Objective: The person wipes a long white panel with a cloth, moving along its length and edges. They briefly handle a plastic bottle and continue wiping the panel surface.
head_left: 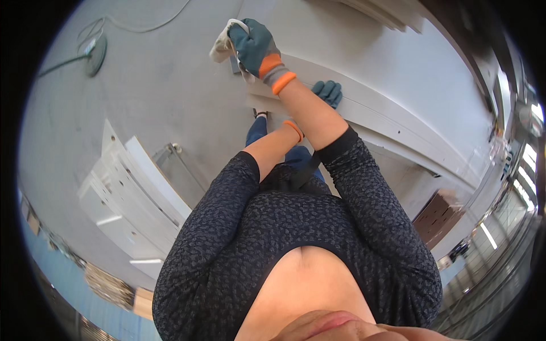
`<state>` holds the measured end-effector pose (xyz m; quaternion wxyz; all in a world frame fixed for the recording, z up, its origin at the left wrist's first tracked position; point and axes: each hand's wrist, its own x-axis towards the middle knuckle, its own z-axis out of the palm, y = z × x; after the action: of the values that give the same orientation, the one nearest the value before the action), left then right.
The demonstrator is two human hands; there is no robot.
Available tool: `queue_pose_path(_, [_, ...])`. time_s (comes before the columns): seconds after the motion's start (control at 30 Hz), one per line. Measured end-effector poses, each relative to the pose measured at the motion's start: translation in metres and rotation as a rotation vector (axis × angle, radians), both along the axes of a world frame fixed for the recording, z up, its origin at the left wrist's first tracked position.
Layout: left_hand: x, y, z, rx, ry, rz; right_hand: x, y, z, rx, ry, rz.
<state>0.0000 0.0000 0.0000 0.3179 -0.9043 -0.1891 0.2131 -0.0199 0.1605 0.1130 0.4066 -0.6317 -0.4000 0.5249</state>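
My arms cross, the right forearm passing over the left. My right hand [257, 50], in a dark green glove with an orange and grey cuff, is closed around a crumpled whitish cloth [222, 46]. It is held by the end of a long pale board [369, 96]; whether the cloth touches the board I cannot tell. My left hand [327, 94], gloved the same way, rests on the board with its fingers stretched out. The right forearm hides part of that hand and wrist.
To the left, a round green disc [96, 55] on a pole stands near a loose cable [145, 28]. White panels with holes [128, 182] lie at lower left, beside a metal stand [172, 150]. A brown panel [438, 215] is at right; more boards [387, 12] are at the far edge.
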Motion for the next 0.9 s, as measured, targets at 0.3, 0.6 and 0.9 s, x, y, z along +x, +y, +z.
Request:
queue_pose_path(0.3, [0.013, -0.01, 0.019, -0.974, -0.969, 0.074, 0.186, -0.228, 0.034, 0.246, -0.319, -0.202])
queue_pose_path(0.6, [-0.044, 0.005, 0.023, -0.645, -0.98, 0.092, 0.296, -0.492, -0.006, -0.785, -0.449, -0.696])
queue_pose_path(0.9, [-0.114, 0.052, -0.027, -0.801, -1.589, 1.477, 0.389, -0.505, -0.038, -0.442, -0.553, -0.765])
